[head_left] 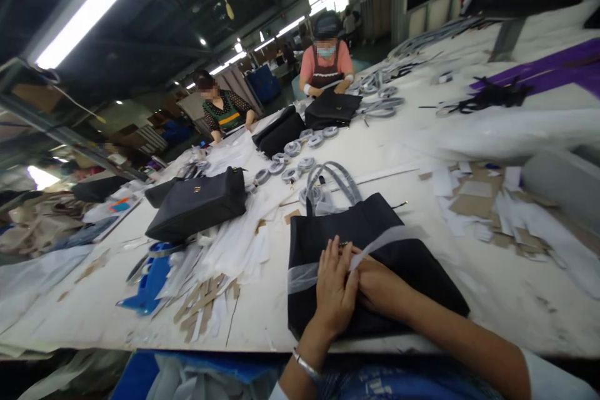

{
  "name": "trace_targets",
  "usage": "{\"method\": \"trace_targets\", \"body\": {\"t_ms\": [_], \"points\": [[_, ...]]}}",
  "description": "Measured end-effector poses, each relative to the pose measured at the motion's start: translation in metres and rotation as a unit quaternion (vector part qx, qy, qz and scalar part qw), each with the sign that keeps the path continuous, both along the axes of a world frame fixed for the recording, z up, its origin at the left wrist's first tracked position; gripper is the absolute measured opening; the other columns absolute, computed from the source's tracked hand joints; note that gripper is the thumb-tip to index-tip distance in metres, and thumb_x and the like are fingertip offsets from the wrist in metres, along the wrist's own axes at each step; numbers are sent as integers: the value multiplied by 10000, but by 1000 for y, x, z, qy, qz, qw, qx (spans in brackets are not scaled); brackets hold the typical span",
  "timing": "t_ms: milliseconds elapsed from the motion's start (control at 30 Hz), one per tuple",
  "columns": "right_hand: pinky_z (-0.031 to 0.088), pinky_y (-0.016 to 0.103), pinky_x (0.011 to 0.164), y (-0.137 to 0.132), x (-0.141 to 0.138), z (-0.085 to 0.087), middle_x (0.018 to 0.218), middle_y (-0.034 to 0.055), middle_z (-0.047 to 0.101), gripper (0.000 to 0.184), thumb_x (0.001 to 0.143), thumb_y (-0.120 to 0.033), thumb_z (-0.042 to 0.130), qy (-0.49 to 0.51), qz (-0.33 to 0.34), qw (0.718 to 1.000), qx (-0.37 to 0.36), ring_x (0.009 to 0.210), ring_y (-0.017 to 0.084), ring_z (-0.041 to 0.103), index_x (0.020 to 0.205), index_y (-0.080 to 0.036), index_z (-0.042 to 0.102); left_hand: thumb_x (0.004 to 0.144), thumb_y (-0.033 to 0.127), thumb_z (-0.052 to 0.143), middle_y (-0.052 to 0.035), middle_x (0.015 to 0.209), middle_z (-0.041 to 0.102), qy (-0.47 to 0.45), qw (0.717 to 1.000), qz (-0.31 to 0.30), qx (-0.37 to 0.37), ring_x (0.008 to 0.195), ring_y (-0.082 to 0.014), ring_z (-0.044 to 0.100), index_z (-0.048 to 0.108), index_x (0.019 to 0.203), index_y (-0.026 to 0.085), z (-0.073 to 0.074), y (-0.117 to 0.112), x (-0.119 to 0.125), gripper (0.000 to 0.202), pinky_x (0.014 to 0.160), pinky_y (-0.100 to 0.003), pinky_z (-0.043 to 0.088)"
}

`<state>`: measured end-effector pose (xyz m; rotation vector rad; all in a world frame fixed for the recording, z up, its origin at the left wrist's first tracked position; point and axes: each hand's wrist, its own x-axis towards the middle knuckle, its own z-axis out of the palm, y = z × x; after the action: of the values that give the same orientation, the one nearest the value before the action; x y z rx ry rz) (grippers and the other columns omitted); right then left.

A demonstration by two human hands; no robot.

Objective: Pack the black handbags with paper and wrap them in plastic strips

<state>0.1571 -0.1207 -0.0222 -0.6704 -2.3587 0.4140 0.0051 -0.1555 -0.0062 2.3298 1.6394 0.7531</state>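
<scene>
A black handbag (356,225) lies on the white table in front of me, its handles (344,178) wrapped in grey and pointing away from me. Across its front runs a translucent white strip (391,236). My left hand (335,290) rests flat on the bag, over the strip, with fingers stretched out. Beside it, my right hand (382,284) is closed at the strip near the bag's middle; its fingertips are partly hidden. A bit of dark metal hardware shows just above my fingers.
Other black bags (199,203) stand to the left and farther back, near rolled grey straps (307,164). A blue plastic piece (152,281) and paper scraps (204,306) lie at left. Cardboard scraps (482,194) lie at right. Two co-workers (327,62) work across the table.
</scene>
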Motion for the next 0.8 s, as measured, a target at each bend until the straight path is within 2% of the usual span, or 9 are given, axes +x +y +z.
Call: {"method": "trace_targets", "body": {"t_ms": [133,233,333,400,467,533,567,733,800], "points": [[499,439,1047,-30,35,7,1216,119,678,353,931,-136,442,19,-96,995,-33,1198,255,591,1181,-188,685,985,215,437,-67,1592,298,75,997,-21,19,1470,-283,264,329,1509,330,-3,-1,5,547,1154,-603,294],[549,398,993,-51,59,17,1183,85,700,291,977,-266,466,80,-212,968,-108,1103,236,655,1146,-222,699,961,248,507,-98,1603,263,121,992,-30,33,1468,-322,260,335,1507,334,-6,-2,11,579,1141,-648,270],[607,392,877,-65,77,28,1125,71,723,311,967,-419,496,130,-259,921,-260,1007,254,696,1098,-252,722,931,277,576,-107,1610,239,138,988,-34,56,1453,-366,279,377,1484,362,-7,-3,16,594,1115,-684,275],[634,376,758,-72,88,30,1002,83,750,385,948,-520,494,169,-272,870,-375,862,255,726,1050,-237,734,922,275,594,-98,1610,243,137,988,-31,69,1445,-378,291,397,1470,384,-8,-3,17,593,1105,-695,278],[635,385,736,-80,97,27,917,96,757,465,918,-599,497,225,-296,817,-441,797,260,732,1002,-205,728,924,273,589,-97,1607,255,140,987,-31,73,1448,-378,284,397,1469,392,-10,-3,17,590,1103,-699,274],[626,406,785,-88,107,22,915,102,758,498,890,-637,511,267,-340,785,-444,833,274,733,1006,-194,707,933,273,572,-107,1605,261,149,985,-35,73,1455,-375,269,392,1473,385,-12,-2,17,580,1101,-700,269],[624,410,794,-91,112,19,925,98,758,494,879,-639,523,265,-367,783,-427,852,277,731,1024,-200,697,937,275,564,-113,1604,261,154,985,-37,73,1457,-374,264,391,1475,379,-13,-1,16,574,1099,-700,267],[632,442,702,-93,136,7,808,56,749,405,865,-592,542,98,-462,828,-303,732,279,720,1008,-254,712,948,282,538,-132,1600,266,155,984,-40,80,1457,-368,265,384,1483,359,-18,1,14,562,1096,-689,269],[625,479,770,-84,141,4,935,92,756,424,862,-563,555,101,-472,829,-284,814,298,727,1095,-237,694,954,277,525,-136,1595,277,153,984,-43,82,1457,-361,266,386,1482,357,-20,1,13,551,1096,-687,265]]}}
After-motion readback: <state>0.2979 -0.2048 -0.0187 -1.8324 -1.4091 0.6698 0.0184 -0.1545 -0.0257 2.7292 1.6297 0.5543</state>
